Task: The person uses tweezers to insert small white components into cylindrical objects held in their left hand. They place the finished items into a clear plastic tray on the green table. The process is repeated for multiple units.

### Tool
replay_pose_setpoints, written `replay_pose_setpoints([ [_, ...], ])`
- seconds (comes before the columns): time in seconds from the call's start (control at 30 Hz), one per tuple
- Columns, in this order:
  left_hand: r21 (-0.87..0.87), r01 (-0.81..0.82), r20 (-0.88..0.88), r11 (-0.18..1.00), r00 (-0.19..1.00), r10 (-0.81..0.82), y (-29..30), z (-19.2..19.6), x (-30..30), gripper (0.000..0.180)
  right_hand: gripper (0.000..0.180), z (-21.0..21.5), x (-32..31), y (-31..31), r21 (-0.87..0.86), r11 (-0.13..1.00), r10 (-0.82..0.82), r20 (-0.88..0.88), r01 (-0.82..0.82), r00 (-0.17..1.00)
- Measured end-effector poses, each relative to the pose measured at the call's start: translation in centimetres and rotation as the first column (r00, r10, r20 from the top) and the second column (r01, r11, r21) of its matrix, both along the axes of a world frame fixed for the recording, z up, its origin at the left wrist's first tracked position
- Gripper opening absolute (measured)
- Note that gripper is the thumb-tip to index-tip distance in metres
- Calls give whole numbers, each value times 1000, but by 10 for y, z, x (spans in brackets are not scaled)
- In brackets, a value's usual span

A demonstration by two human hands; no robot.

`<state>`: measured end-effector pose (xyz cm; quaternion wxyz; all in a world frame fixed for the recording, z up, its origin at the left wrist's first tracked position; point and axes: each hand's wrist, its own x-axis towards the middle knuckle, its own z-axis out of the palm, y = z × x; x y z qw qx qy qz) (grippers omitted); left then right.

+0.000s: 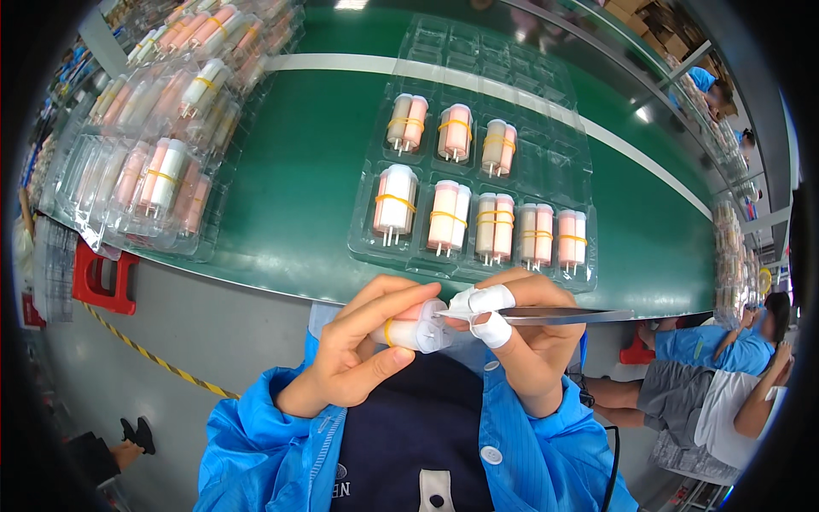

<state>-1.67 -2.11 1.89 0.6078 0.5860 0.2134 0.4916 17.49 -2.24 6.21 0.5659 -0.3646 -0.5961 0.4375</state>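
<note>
My left hand point(348, 348) is closed around a bundle of pink and white capped tubes point(406, 334), bound with a yellow rubber band. The bundle lies tilted, its clear capped end turned toward my right hand point(536, 341). White tape wraps the thumb and a finger of that hand, which pinches a pair of metal tweezers point(580, 317). The tweezer tips reach the bundle's clear end; whether they grip anything there is too small to tell. Beyond my hands, a clear plastic tray point(363, 242) holds several similar banded bundles point(447, 217) in two rows, metal pins pointing toward me.
Stacked clear trays point(128, 209) full of such bundles stand at the left on the green table point(281, 179). A red stool point(104, 277) is on the floor at the left. People in blue point(712, 346) sit at the right, near more stacked trays point(730, 256).
</note>
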Motion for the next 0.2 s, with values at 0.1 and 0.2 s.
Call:
replay_pose_setpoints([
  [0.1,30,-3,-20,1000,1000,4,1,-1,-1,52,14,-2,0,0,4,1000,2,-8,-2,1000],
  [0.2,20,-3,-16,1000,1000,3,1,-2,-1,53,14,-3,-1,0,1,1000,-1,-17,1,1000],
])
